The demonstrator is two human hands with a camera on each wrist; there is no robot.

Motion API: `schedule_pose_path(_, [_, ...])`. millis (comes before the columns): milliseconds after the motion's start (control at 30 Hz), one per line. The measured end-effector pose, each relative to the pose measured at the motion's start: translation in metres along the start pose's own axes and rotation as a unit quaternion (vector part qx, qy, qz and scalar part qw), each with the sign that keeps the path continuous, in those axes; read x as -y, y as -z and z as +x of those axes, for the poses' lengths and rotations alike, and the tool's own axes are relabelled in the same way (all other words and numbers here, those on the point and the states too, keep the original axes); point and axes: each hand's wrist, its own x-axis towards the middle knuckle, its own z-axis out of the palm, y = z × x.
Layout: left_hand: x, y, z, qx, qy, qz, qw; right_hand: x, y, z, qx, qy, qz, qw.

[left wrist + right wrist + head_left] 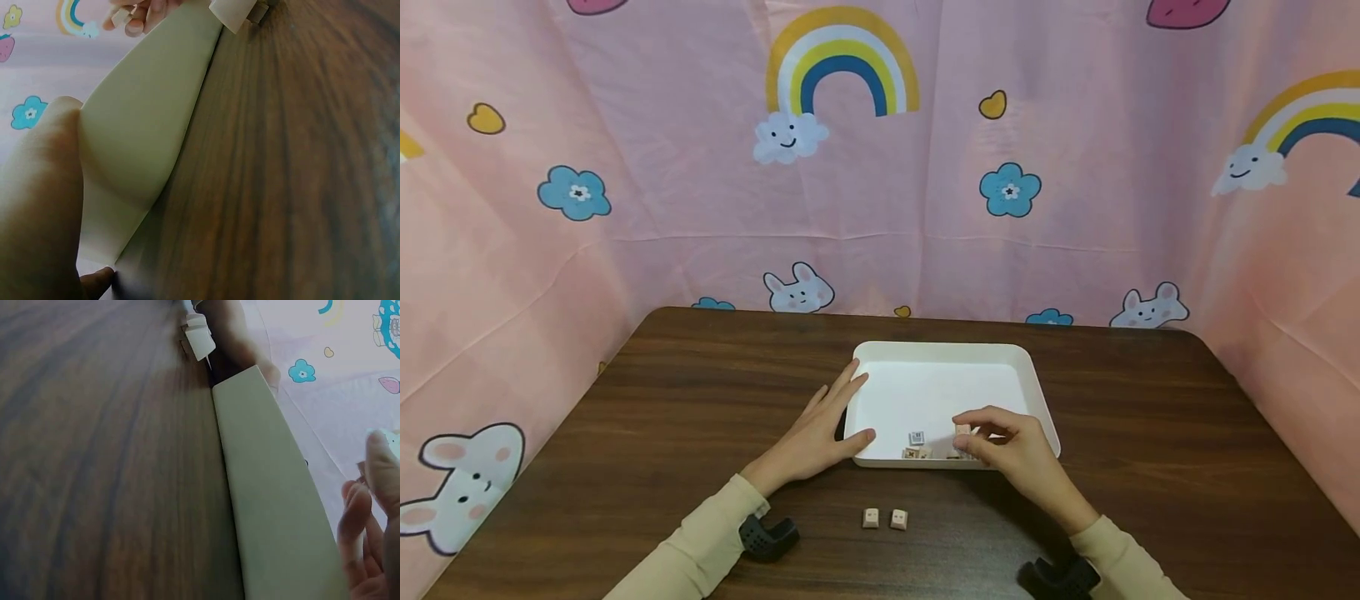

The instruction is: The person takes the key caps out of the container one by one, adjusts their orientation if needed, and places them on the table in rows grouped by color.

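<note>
In the head view a white tray (940, 353) lies on the table. My left hand (812, 437) rests against its left side, fingers straight and spread, thumb at the near left corner. My right hand (1018, 450) is over the tray's near right part. Its thumb and fingertips pinch a small beige keycap (962, 431), which also shows as a small keycap (123, 15) in the left wrist view. Near the tray's front wall lie several loose keycaps, among them a grey-marked keycap (917, 437). Those under my right hand are partly hidden.
Two beige keycaps, a left one (870, 518) and a right one (898, 519), stand side by side on the dark wooden table (700, 400) in front of the tray. A pink patterned cloth (685, 167) hangs behind the table and along both sides.
</note>
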Motion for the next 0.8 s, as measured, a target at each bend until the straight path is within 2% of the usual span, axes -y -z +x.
schedule_pose_path(200, [0.0011,-0.0005,-0.0006,-0.001,0.001,0.004,1.0,0.0,0.0044,0.0022,0.029,-0.027,0.015,0.999])
schedule_pose_path(467, [0.0002,-0.0007,-0.0005,0.0,0.004,0.002,1.0,0.0029,0.0083,0.0033,0.038,-0.075,0.033,0.996])
schedule_pose_path(800, [0.0011,0.0002,0.0006,0.002,0.006,0.0,1.0,0.004,0.0038,0.004,0.045,-0.051,0.017,0.998])
